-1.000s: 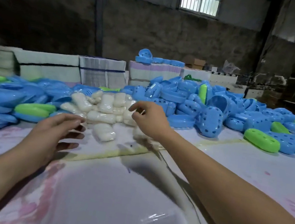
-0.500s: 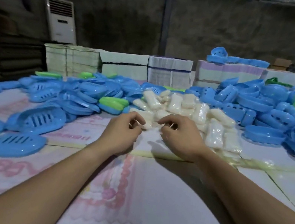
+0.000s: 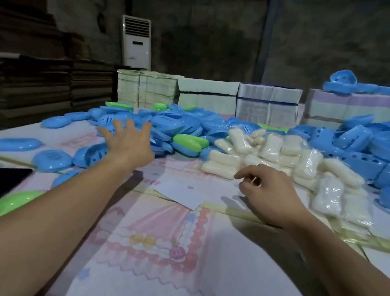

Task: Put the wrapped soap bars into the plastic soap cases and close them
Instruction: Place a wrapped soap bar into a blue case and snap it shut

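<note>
Both hands are reaching forward over the surface (image 3: 162, 245): the left hand (image 3: 129, 142) is stretching out with fingers spread wide, holding nothing, just short of the blue soap cases (image 3: 166, 125), while the right hand (image 3: 270, 194) is hovering with fingers loosely curled, pinching a thin pale sliver I cannot identify. A white paper slip (image 3: 179, 194) is lying between them. Just beyond the right hand, wrapped soap bars (image 3: 289, 161) are sitting piled between the case heaps. Stacked bundles (image 3: 223, 98) are lining the far edge.
</note>
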